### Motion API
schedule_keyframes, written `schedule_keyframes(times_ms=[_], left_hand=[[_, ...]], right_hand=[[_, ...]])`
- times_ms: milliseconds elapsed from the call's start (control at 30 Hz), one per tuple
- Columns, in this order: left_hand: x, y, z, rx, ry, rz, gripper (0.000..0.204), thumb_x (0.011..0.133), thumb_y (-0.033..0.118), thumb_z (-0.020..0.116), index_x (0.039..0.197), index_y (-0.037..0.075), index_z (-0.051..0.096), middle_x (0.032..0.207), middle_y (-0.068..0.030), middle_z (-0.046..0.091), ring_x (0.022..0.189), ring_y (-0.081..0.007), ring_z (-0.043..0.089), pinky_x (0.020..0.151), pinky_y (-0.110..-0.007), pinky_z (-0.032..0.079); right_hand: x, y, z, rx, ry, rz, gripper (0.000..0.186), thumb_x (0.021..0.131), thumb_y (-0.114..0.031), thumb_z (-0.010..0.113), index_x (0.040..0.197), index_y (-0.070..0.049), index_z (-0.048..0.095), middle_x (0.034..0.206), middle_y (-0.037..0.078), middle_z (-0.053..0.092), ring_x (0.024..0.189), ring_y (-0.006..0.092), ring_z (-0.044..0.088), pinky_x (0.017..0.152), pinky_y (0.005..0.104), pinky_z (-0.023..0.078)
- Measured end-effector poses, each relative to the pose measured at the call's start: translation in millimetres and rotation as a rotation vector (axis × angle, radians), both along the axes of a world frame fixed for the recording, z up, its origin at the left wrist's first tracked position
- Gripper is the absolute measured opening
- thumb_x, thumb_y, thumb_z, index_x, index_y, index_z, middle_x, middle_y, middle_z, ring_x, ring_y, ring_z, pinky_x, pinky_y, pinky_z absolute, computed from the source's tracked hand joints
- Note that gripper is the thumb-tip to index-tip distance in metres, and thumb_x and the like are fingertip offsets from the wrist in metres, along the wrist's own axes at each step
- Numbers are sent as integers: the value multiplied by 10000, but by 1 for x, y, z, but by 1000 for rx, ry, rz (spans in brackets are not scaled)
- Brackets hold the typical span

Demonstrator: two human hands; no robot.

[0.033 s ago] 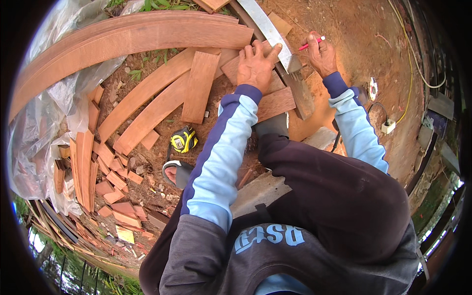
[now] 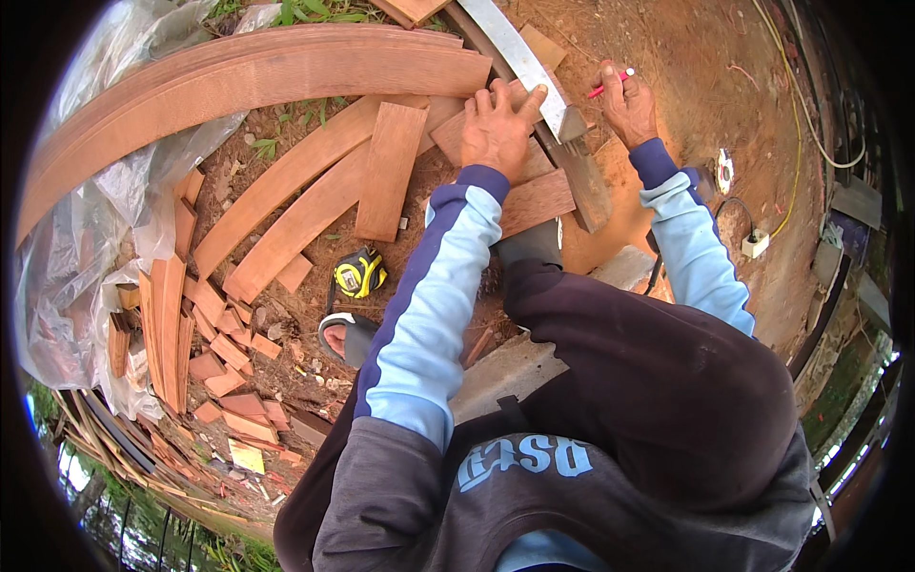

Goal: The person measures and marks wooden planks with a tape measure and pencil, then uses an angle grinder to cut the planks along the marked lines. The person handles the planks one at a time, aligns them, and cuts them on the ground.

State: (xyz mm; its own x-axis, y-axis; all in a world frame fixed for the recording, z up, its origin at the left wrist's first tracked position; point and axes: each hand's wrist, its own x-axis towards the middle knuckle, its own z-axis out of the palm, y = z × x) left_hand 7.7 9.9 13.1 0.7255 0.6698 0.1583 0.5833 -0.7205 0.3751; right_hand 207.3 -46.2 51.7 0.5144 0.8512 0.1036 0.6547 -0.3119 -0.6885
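My left hand [image 2: 496, 133] presses down with spread, slightly bent fingers on short wooden boards [image 2: 535, 202], its thumb at the edge of a metal straight strip [image 2: 515, 48]. The strip lies over a long timber piece [image 2: 581, 176], angled toward me. My right hand [image 2: 624, 110], right of the strip, grips a pink pencil or marker [image 2: 602, 87] above the dirt. A long stack of curved planks [image 2: 238, 76] ends beside my left fingers. A yellow tape measure [image 2: 358, 273] rests on the ground left of my forearm.
Loose curved boards [image 2: 276, 210], a short plank [image 2: 389, 172] and several offcuts [image 2: 219, 353] lie at the left on plastic sheeting [image 2: 67, 296] and dirt. At the right are a cable socket [image 2: 755, 245], cords and a white-and-metal object [image 2: 724, 172]. A concrete edge [image 2: 486, 381] lies beneath me.
The pink pencil in my right hand has shifted slightly right, with the hand. The view has moved a few pixels; my left hand stays on the boards.
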Motion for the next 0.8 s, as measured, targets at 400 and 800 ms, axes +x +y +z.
schedule_keyframes(times_ms=[400, 800], left_hand=[[-12, 4, 9, -107, 46, 3, 738, 686, 188, 722, 1355, 171, 411, 1080, -130, 511, 1000, -307, 486, 833, -420, 423], [-85, -54, 39, -288, 209, -199, 634, 706, 397, 739, 1159, 26, 494, 1021, -133, 521, 971, -305, 502, 814, -420, 432]], right_hand=[[-24, -41, -30, -226, 368, 20, 317, 928, -277, 509, 817, 6, 597, 646, 99, 563, 590, 195, 514, 598, 375, 422], [-7, -87, -1, 12, 633, -300, 277, 945, -255, 544, 900, 0, 642, 746, 14, 611, 639, 77, 514, 601, 240, 427]])
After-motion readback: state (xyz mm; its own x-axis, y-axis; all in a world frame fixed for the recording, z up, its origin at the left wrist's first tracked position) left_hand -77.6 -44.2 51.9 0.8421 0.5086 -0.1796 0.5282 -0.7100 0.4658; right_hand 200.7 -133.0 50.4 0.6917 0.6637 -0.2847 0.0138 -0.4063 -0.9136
